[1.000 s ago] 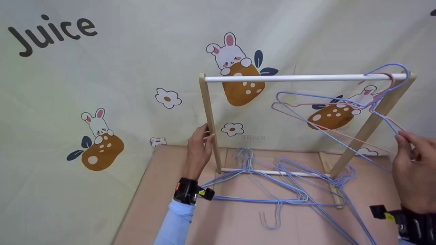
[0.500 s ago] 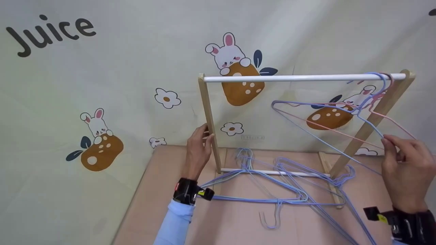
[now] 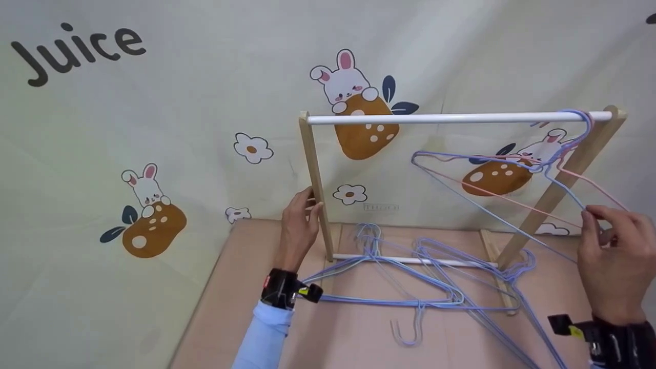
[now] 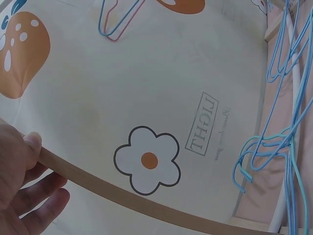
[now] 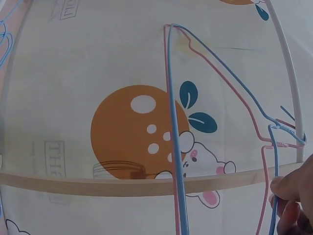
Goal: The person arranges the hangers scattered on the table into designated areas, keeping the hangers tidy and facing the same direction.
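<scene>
A wooden rack with a white top rod (image 3: pixel 441 118) stands in the head view. Round its left post (image 3: pixel 314 177) my left hand (image 3: pixel 299 220) holds with thumb and fingers. My right hand (image 3: pixel 617 261) pinches the sloping shoulder of a blue wire hanger (image 5: pixel 177 147), whose hook lies over the rod at the right end. Close behind it, a pink wire hanger (image 5: pixel 266 178) hangs from the same rod beside the right post (image 3: pixel 569 179). My right hand covers the hangers' near corners in the head view.
Several blue hangers (image 3: pixel 389 303) lie in overlapping piles on the pinkish-tan surface (image 3: pixel 220 318), across the rack's lower white bar (image 3: pixel 405 260). One pile has its hooks near the right foot (image 3: pixel 506 297). A printed sheet (image 3: pixel 205 102) with rabbits forms the backdrop.
The blue hanger's hook has come down onto the white rod next to the pink one, and my right hand has moved slightly left and down with it. My left hand stays put.
</scene>
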{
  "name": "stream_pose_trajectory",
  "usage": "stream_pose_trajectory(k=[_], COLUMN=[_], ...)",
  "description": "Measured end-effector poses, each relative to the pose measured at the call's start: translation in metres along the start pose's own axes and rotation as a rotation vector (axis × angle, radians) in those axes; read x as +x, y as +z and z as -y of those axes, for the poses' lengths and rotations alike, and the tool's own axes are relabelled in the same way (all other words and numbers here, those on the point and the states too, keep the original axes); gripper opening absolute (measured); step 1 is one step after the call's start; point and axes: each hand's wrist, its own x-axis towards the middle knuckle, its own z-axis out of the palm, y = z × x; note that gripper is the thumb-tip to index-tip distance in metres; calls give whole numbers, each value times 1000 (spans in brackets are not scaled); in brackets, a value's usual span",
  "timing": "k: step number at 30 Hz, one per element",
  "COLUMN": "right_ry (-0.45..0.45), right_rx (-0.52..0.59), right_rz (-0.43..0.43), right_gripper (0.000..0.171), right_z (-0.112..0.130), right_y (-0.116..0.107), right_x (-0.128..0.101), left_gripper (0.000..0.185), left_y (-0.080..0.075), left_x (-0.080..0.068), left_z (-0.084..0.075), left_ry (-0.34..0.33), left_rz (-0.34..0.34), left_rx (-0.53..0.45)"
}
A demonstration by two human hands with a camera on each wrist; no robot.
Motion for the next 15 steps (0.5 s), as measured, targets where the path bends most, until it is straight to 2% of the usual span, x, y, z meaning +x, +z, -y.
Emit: stream_pose_trajectory(k=[6, 15], right_ry=[-2, -142], right_rx=[-1, 84], right_rz=[-18, -49], right_gripper=[24, 17], right_z=[-1, -1], right_y=[-1, 2], right_x=[-4, -8], left_gripper=[39, 38], left_y=[0, -1], left_x=[0, -1], left_z=[-1, -2], left_ry=[-5, -9], left_rz=[11, 7], left_rx=[0, -2])
